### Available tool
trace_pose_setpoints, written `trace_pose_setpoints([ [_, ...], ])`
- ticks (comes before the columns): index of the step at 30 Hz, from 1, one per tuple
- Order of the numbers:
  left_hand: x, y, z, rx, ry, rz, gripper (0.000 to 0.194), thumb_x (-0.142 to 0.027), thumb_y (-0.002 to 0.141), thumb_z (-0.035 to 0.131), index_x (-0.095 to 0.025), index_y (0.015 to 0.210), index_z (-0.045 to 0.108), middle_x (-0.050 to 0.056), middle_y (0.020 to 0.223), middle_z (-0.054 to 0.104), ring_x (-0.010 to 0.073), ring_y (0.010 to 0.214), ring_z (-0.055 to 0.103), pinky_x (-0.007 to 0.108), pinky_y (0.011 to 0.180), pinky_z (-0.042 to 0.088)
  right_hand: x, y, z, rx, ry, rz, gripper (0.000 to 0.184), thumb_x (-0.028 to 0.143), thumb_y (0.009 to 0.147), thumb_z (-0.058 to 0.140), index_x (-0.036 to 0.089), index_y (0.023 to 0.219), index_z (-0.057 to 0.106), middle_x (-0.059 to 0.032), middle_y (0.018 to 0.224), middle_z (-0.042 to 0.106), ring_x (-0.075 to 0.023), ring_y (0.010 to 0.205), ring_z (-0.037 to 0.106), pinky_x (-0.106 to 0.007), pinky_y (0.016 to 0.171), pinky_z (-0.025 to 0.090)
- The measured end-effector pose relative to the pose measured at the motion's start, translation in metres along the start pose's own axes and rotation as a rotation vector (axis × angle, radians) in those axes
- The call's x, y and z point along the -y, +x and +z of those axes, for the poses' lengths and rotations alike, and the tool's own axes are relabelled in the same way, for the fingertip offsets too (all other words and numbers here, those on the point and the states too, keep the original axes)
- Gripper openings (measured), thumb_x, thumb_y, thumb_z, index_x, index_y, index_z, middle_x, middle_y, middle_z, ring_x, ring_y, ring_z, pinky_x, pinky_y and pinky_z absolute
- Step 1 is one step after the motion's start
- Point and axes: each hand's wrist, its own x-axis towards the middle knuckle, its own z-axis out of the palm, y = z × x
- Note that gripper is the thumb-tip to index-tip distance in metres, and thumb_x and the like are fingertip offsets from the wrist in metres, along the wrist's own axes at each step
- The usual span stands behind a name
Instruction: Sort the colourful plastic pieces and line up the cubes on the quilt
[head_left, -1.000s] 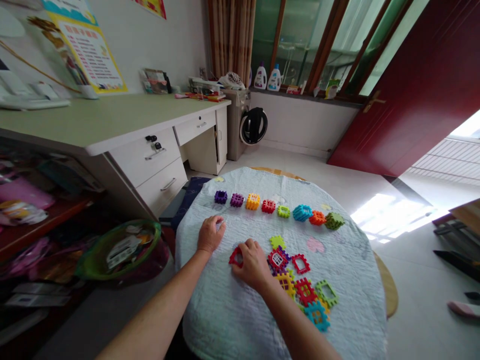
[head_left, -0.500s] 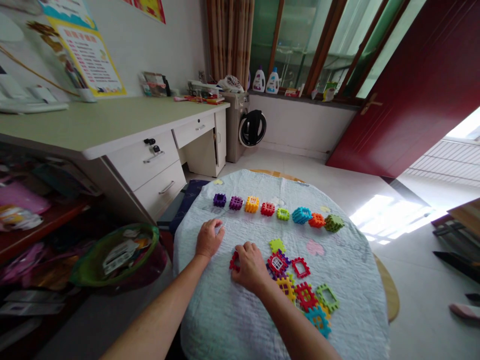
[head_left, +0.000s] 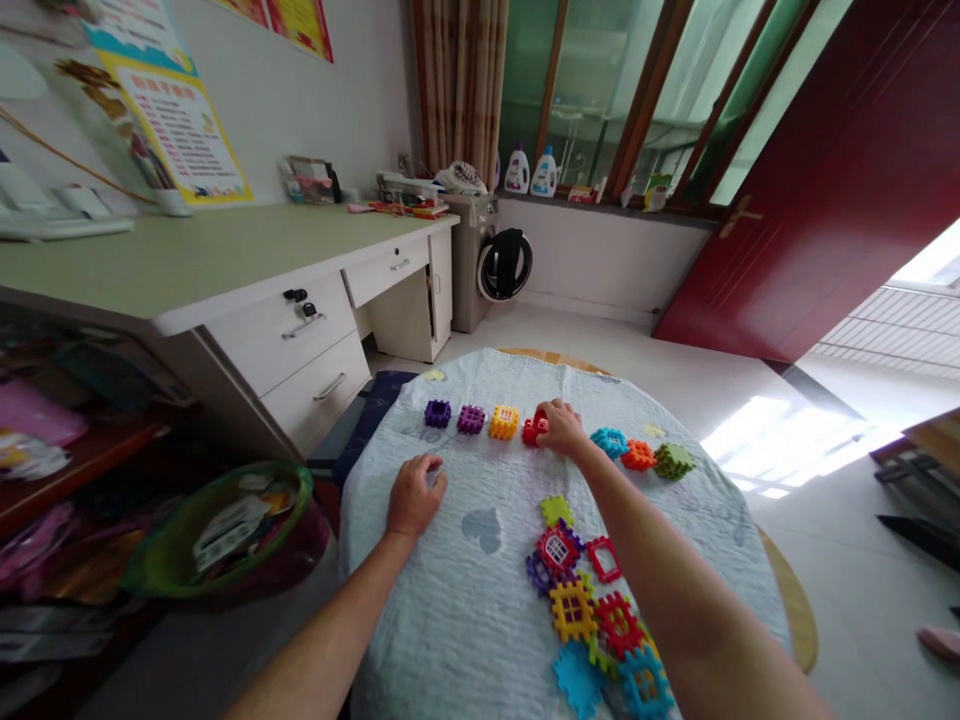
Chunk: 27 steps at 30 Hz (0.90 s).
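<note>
My right hand (head_left: 561, 428) is at the red stack of interlocking plastic blocks (head_left: 534, 431) in the back row, its fingers closed on a red block at the top. The fingers partly cover that stack. My left hand (head_left: 415, 494) rests on the cloth, loosely curled with thumb and fingers apart, holding nothing. To the left of the red stack stand a yellow stack (head_left: 504, 422), a purple stack (head_left: 472, 419) and a dark violet stack (head_left: 438, 413). On its right are a blue stack (head_left: 608, 442), an orange stack (head_left: 639, 455) and a green stack (head_left: 674, 461).
A loose pile of colored blocks, including a yellow window block (head_left: 573, 611), lies near my right forearm. The round table has a pale blue cloth (head_left: 450, 620). A green-rimmed basket (head_left: 300, 500) and a desk (head_left: 247, 250) stand on the left.
My right hand has moved from the near middle of the cloth up to the red stack, carrying the red block. My left hand has stayed nearly in place.
</note>
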Motion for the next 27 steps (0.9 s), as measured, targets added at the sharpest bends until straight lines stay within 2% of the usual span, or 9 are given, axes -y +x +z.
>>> trace_pose_setpoints([
  [5, 0.0, 0.0, 0.0, 0.005, 0.006, 0.008, 0.015, -0.023, 0.076, 0.053, -0.021, 0.089, 0.062, 0.007, 0.09, 0.068, 0.0243, 0.09, 0.062, 0.04, 0.088, 0.049, -0.001, 0.015, 0.009, 0.028, -0.01, -0.028, 0.056, 0.024, 0.069, 0.066, 0.021, 0.124, 0.056, -0.0099, 0.123, 0.055, -0.0271, 0.11, 0.046, -0.035, 0.083, 0.032],
  [12, 0.001, 0.001, 0.0, 0.01, 0.011, 0.011, 0.016, -0.024, 0.077, 0.052, -0.02, 0.089, 0.062, 0.008, 0.089, 0.068, 0.0244, 0.09, 0.061, 0.04, 0.088, 0.049, -0.004, 0.018, 0.018, 0.043, -0.014, -0.036, 0.062, 0.023, 0.066, 0.068, 0.019, 0.127, 0.055, -0.0127, 0.126, 0.056, -0.0305, 0.113, 0.047, -0.039, 0.087, 0.035],
  [15, 0.001, 0.001, 0.0, 0.015, 0.013, 0.009, 0.017, -0.024, 0.077, 0.051, -0.019, 0.09, 0.062, 0.008, 0.09, 0.068, 0.0244, 0.091, 0.061, 0.04, 0.088, 0.049, -0.005, 0.012, 0.012, 0.003, 0.012, -0.021, 0.07, 0.028, 0.069, 0.066, 0.02, 0.137, 0.047, -0.0125, 0.136, 0.05, -0.0312, 0.117, 0.045, -0.042, 0.091, 0.036],
  [17, 0.002, 0.0, 0.0, 0.014, 0.017, 0.007, 0.018, -0.025, 0.077, 0.051, -0.019, 0.09, 0.062, 0.008, 0.091, 0.068, 0.0242, 0.091, 0.061, 0.039, 0.088, 0.049, -0.008, 0.003, 0.007, -0.068, 0.081, -0.019, 0.07, 0.031, 0.071, 0.064, 0.021, 0.138, 0.045, -0.0122, 0.138, 0.048, -0.031, 0.118, 0.046, -0.043, 0.093, 0.038],
  [20, 0.003, 0.0, 0.001, 0.007, 0.025, 0.014, 0.018, -0.026, 0.077, 0.051, -0.019, 0.09, 0.062, 0.008, 0.09, 0.068, 0.0242, 0.09, 0.061, 0.039, 0.088, 0.049, -0.02, -0.026, 0.001, -0.187, 0.235, -0.068, 0.054, 0.028, 0.074, 0.061, 0.018, 0.127, 0.055, -0.0123, 0.128, 0.057, -0.0273, 0.113, 0.053, -0.041, 0.095, 0.041],
  [23, 0.004, 0.001, 0.002, 0.01, 0.033, 0.034, 0.018, -0.026, 0.077, 0.05, -0.019, 0.089, 0.062, 0.008, 0.09, 0.068, 0.0245, 0.09, 0.061, 0.039, 0.088, 0.048, -0.041, -0.074, 0.007, -0.214, 0.384, -0.105, 0.039, 0.026, 0.076, 0.056, 0.017, 0.114, 0.061, -0.0098, 0.109, 0.066, -0.0213, 0.097, 0.061, -0.035, 0.089, 0.046],
  [27, 0.005, 0.002, 0.003, 0.023, 0.07, 0.072, 0.017, -0.025, 0.077, 0.049, -0.019, 0.086, 0.062, 0.008, 0.088, 0.067, 0.0251, 0.089, 0.06, 0.039, 0.088, 0.047, -0.059, -0.151, 0.025, -0.185, 0.466, 0.031, 0.037, 0.028, 0.077, 0.054, 0.017, 0.111, 0.062, -0.0079, 0.098, 0.069, -0.0203, 0.086, 0.063, -0.037, 0.082, 0.05],
])
